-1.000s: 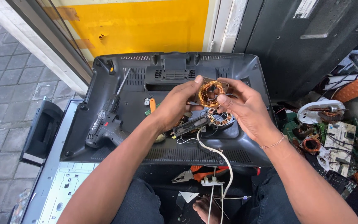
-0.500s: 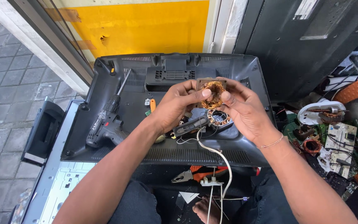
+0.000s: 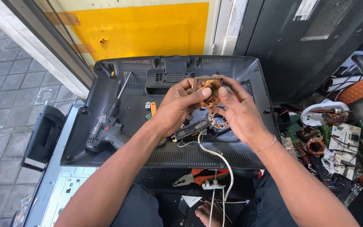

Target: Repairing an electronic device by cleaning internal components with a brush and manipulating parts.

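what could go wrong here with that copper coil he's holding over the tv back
Both hands, left hand and right hand, pinch the copper coil in the air above the TV back. If the grip slips, it could drop onto the parts below. The fine copper windings could snag or cut fingertips. The white cable trails down off the edge toward a bare foot, so a tug might drag loose parts off. The drill lies loose nearby and could be knocked.

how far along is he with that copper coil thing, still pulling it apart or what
Done: the coil block is lifted clear of the black TV back cover, and a second ring-shaped winding lies loose on it. In hand: left hand and right hand both grip the block, thumbs on its copper. Left: the copper sits in its frame; the power screwdriver lies unused.
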